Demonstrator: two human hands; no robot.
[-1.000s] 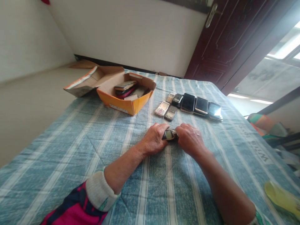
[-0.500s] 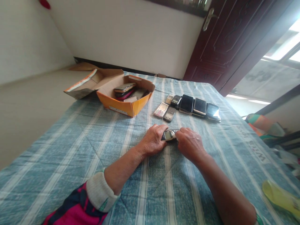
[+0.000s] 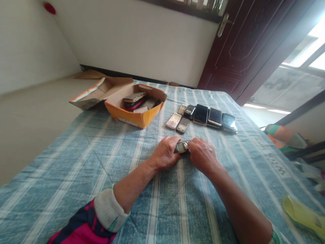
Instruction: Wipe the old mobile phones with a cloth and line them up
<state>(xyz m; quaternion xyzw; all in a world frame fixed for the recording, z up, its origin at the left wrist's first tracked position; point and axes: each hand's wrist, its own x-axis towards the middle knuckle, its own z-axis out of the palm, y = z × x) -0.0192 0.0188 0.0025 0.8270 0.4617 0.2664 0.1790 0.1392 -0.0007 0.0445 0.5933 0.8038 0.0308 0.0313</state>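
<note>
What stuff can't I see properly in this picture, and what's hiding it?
In the head view:
Small black-and-silver phone: the right hand covers one end, so its keys can't be made out.
Open orange cardboard box: its floor is hidden by the front wall and the phones piled inside.
Shiny dark rectangular phone, rightmost in the group: glare washes out its screen.
Yellow object with a rounded end: the right edge cuts it off.

Cloth point(image 3: 167, 220) blue, white-striped; box point(image 3: 129, 117) orange, brown inside; door point(image 3: 241, 40) dark red; gripped phone point(image 3: 181, 146) black-and-silver
</note>
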